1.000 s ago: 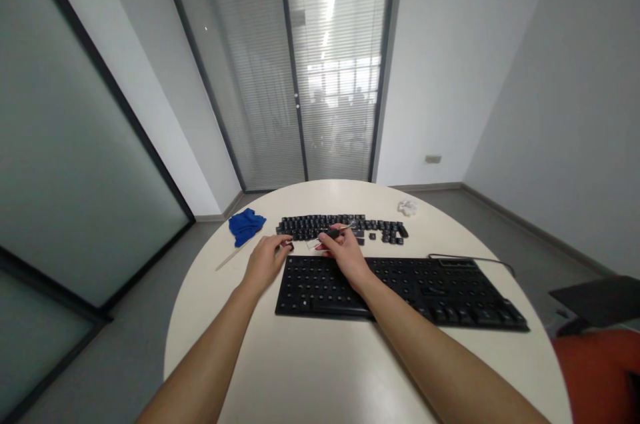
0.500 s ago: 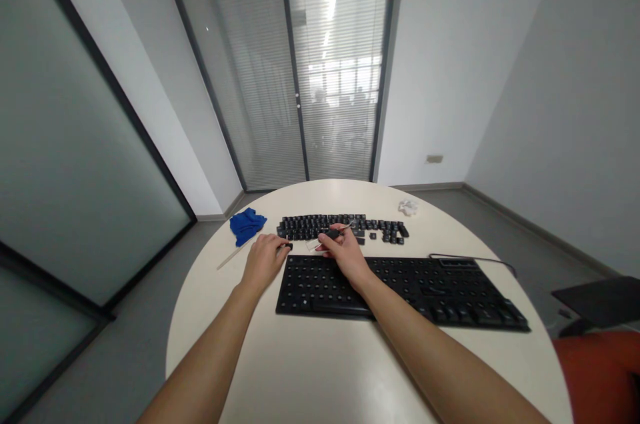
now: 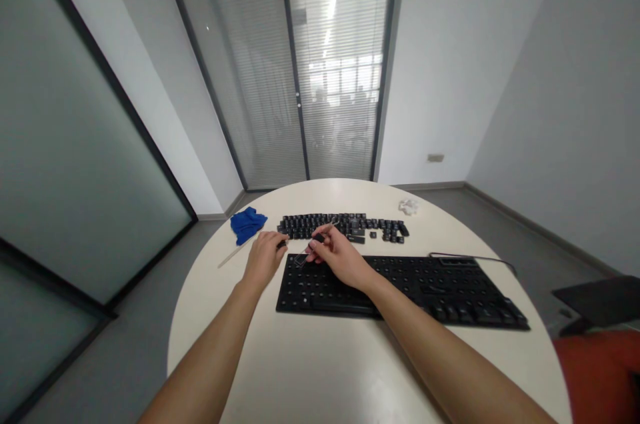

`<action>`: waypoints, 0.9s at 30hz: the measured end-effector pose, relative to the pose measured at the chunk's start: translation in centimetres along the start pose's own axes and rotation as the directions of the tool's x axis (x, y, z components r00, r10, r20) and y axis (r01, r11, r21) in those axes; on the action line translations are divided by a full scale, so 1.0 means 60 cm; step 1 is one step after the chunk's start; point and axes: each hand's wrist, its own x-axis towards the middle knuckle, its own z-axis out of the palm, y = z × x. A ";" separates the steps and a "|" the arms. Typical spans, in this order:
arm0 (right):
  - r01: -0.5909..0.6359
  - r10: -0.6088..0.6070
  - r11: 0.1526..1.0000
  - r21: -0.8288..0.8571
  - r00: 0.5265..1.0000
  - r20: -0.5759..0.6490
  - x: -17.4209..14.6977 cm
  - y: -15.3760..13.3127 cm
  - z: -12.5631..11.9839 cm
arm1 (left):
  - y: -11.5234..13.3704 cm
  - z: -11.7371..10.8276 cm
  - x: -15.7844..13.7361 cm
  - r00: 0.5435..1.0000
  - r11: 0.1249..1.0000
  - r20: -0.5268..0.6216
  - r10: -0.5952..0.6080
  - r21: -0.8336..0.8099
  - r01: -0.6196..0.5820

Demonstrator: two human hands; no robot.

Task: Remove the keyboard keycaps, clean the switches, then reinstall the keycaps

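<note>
My right hand (image 3: pixel 343 256) is closed around the black handle of a wire keycap puller (image 3: pixel 319 237). The puller's wire loops hang over the upper left corner of a black keyboard (image 3: pixel 400 281), most of whose keys are stripped of their caps. Just off that corner, my left hand (image 3: pixel 264 256) pinches a small black keycap (image 3: pixel 282 244) between thumb and fingers. Behind both hands lie rows of loose black keycaps (image 3: pixel 310 224) on the table. Part of these rows is hidden by my right hand.
On the round cream table (image 3: pixel 300 371), a blue cloth (image 3: pixel 247 224) lies at the left beside a thin pale stick (image 3: pixel 233 254). Crumpled white tissue (image 3: pixel 408 207) sits at the back right. The keyboard's cable (image 3: pixel 480 257) trails off to the right. A red chair (image 3: pixel 597 367) stands beyond the right edge.
My right hand has moved left, bringing the puller's wire end from the bare table behind the keyboard to over its upper left corner. My left hand, still with the keycap, shifted slightly left.
</note>
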 end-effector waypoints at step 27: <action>0.206 0.023 0.786 -0.583 0.932 0.360 -0.028 -0.038 0.011 | 0.004 -0.005 -0.001 0.998 0.996 -0.054 -0.030 -0.084 0.025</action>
